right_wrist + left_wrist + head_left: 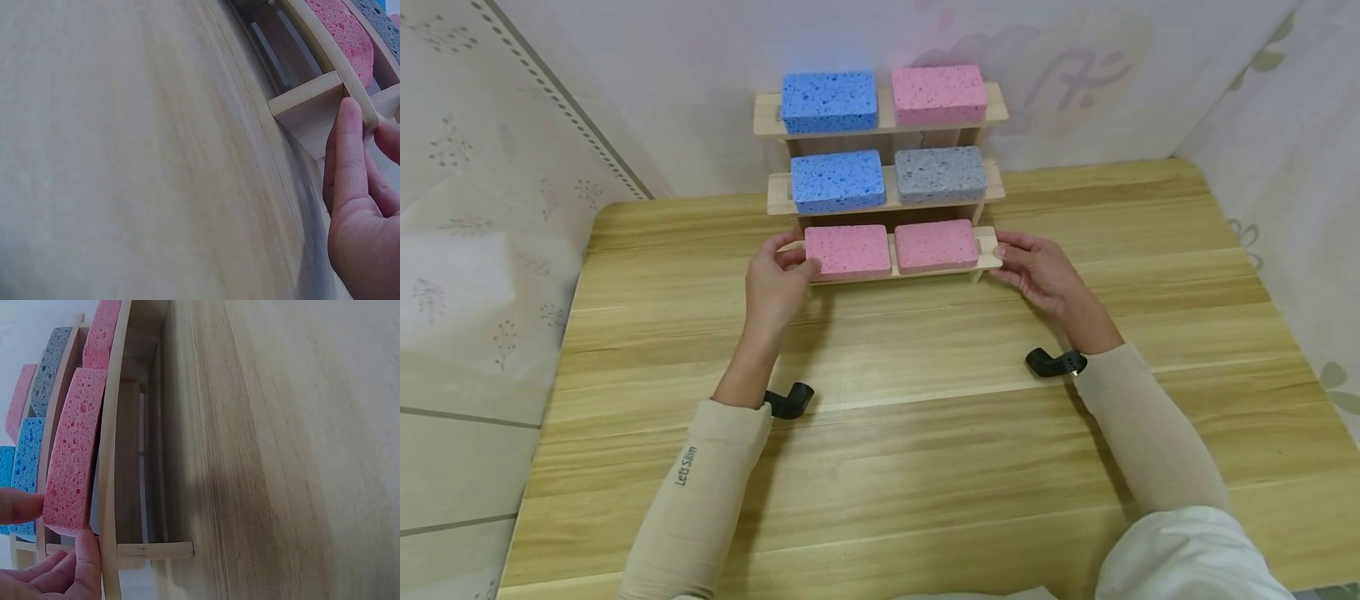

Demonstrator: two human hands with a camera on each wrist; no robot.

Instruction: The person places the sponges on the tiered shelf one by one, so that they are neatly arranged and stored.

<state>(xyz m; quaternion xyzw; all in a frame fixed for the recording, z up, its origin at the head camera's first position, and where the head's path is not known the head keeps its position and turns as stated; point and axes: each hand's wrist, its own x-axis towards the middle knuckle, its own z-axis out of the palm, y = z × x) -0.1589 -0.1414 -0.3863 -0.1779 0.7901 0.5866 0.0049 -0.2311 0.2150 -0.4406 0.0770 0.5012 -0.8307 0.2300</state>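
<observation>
A three-tier wooden shelf (pixel 883 198) stands at the back of the table. Its bottom tier bears a left pink sponge (pixel 847 250) and a right pink sponge (pixel 936 246). My left hand (pixel 777 283) pinches the left pink sponge at its left end; in the left wrist view the thumb (pixel 20 506) is at its upper side and a fingertip (pixel 86 540) at its lower corner. At the bottom tier's right end, my right hand (pixel 1037 268) grips the plank, fingers (pixel 350 150) beneath and thumb above. The plank hides part of the left fingers.
On the middle tier sit a blue sponge (pixel 838 181) and a grey sponge (pixel 940 174). The top tier holds another blue sponge (pixel 829 102) and a pink sponge (pixel 938 94). Patterned cloth (pixel 700 108) hangs behind the wooden table (pixel 910 467).
</observation>
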